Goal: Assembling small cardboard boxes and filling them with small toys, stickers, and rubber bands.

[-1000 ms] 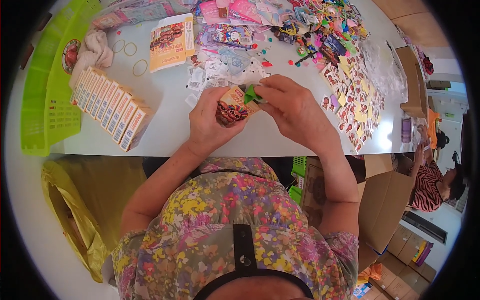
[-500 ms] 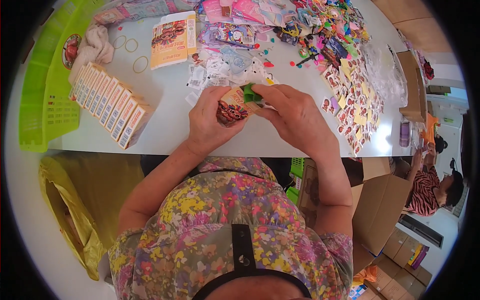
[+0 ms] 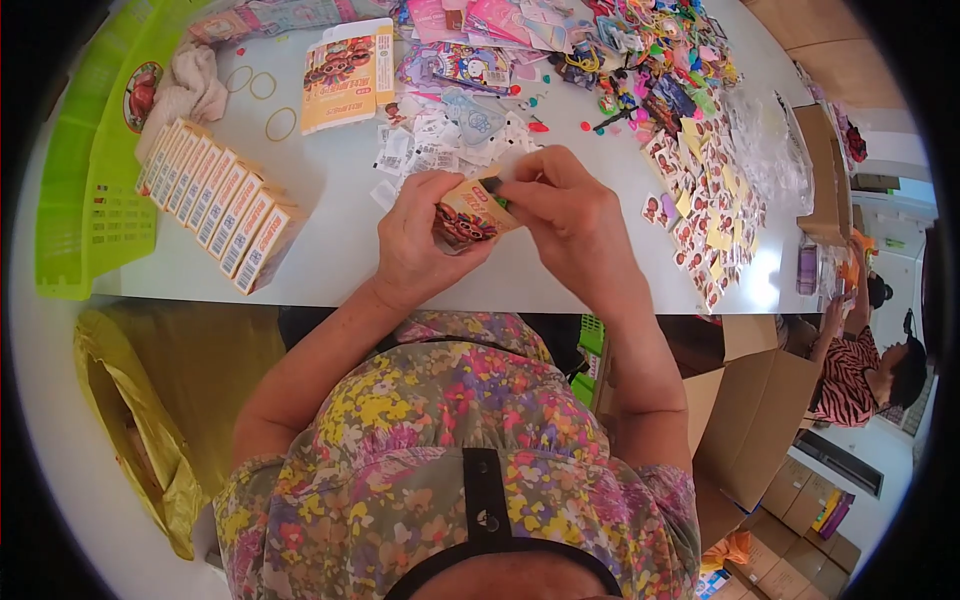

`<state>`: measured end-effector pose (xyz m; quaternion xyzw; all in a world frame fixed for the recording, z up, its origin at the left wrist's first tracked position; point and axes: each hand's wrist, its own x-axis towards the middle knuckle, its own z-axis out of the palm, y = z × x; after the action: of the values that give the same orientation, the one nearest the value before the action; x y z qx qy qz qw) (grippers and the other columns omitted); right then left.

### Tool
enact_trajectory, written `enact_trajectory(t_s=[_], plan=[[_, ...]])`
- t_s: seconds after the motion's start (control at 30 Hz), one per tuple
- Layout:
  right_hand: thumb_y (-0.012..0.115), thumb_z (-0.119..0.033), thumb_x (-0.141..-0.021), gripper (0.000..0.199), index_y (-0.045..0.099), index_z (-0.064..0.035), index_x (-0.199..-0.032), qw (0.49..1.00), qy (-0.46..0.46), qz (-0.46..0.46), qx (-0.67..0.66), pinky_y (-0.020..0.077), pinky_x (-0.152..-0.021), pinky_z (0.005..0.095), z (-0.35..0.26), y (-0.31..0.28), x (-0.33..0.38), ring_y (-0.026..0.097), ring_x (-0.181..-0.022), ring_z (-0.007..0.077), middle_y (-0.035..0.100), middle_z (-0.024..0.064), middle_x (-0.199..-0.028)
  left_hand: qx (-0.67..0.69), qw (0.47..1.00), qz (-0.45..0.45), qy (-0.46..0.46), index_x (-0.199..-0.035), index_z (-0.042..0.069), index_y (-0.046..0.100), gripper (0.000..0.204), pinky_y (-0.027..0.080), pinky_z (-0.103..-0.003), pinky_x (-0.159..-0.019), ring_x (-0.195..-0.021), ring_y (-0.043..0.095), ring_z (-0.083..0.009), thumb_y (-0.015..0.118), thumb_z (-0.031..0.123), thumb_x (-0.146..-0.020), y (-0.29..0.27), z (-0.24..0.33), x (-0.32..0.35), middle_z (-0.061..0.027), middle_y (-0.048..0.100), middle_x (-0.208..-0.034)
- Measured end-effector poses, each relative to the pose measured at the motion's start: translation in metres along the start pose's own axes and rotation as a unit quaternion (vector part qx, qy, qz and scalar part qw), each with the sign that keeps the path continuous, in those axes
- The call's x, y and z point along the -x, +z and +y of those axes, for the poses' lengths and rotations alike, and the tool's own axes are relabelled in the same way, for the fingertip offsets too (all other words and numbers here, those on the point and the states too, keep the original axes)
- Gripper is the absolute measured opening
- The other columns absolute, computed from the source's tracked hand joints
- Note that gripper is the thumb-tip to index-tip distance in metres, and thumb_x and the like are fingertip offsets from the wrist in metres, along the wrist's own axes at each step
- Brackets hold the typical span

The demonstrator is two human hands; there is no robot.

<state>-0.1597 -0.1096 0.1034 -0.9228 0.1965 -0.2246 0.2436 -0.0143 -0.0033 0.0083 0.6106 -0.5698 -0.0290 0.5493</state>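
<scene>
My left hand (image 3: pixel 412 238) is wrapped round a small yellow printed carton (image 3: pixel 470 212), holding it tilted above the near part of the table. At the carton's open right end, the thumb and fingers of my right hand (image 3: pixel 578 212) are pinched together. A sliver of a green piece (image 3: pixel 502 201) shows under those fingertips; the rest of it is hidden by the carton and fingers. Just beyond the carton lies a pile of small white printed packets (image 3: pixel 435 150). Left of my hands, a slanting row of similar filled cartons (image 3: pixel 225 210) stands on the table.
A larger yellow box (image 3: pixel 345 80) and rubber bands (image 3: pixel 281 124) lie far left, beside a green basket (image 3: pixel 105 265). Small colourful toys (image 3: pixel 660 70) and stickers (image 3: pixel 715 215) heap up on the right. An open cardboard box (image 3: pixel 755 420) stands below the table edge; another person (image 3: pixel 865 380) is farther right.
The green piece has gone deeper into the carton, so less of it shows. My right hand has shifted slightly, its fingers more bunched. The left hand keeps its hold.
</scene>
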Motion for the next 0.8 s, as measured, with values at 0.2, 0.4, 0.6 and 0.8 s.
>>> enact_trajectory(t_s=[0.2,0.4,0.6,0.8], plan=[[0.068,0.002,-0.082,0.031,0.063,-0.0026,-0.112,0.99,0.084,-0.034,-0.112,0.053,-0.067,0.0288,-0.015,0.006,0.007,0.067,-0.089,0.0196,0.066,0.0108,-0.104,0.021,0.999,0.012,-0.028,-0.12,0.001,0.048,0.074,0.053,-0.033,-0.08,-0.094,0.063,-0.0234,0.09,0.01,-0.059,0.001,-0.002,0.001,-0.013,0.057,-0.106],[0.073,0.003,-0.079,0.04,0.055,-0.0019,-0.114,0.972,0.06,0.201,-0.104,0.0524,-0.068,0.0258,-0.004,0.029,0.023,0.065,-0.086,0.0172,0.065,0.009,-0.101,0.117,0.988,0.049,-0.083,-0.121,0.002,0.046,0.077,0.055,-0.033,-0.077,-0.094,0.066,-0.0263,0.091,0.015,-0.06,0.006,-0.005,0.007,-0.0141,0.06,-0.106],[0.07,0.003,-0.085,0.035,0.051,-0.0013,-0.115,0.88,0.225,0.213,-0.36,0.0495,-0.071,0.0208,0.004,0.051,0.035,0.059,-0.083,0.0071,0.06,0.0015,-0.09,0.228,0.953,-0.07,-0.186,-0.129,-0.001,0.041,0.069,0.056,-0.032,-0.079,-0.094,0.068,-0.0218,0.083,0.015,-0.076,-0.006,0.013,0.008,-0.0157,0.062,-0.109],[0.066,0.005,-0.087,0.034,0.054,0.0026,-0.119,0.884,0.204,0.216,-0.36,0.0493,-0.071,0.0209,-0.001,0.049,0.055,0.06,-0.082,0.0086,0.061,0.0036,-0.092,0.295,0.927,-0.072,-0.22,-0.133,0.001,0.041,0.057,0.057,-0.029,-0.077,-0.098,0.067,-0.0202,0.072,0.004,-0.085,-0.022,0.03,0.013,-0.0139,0.061,-0.108]])
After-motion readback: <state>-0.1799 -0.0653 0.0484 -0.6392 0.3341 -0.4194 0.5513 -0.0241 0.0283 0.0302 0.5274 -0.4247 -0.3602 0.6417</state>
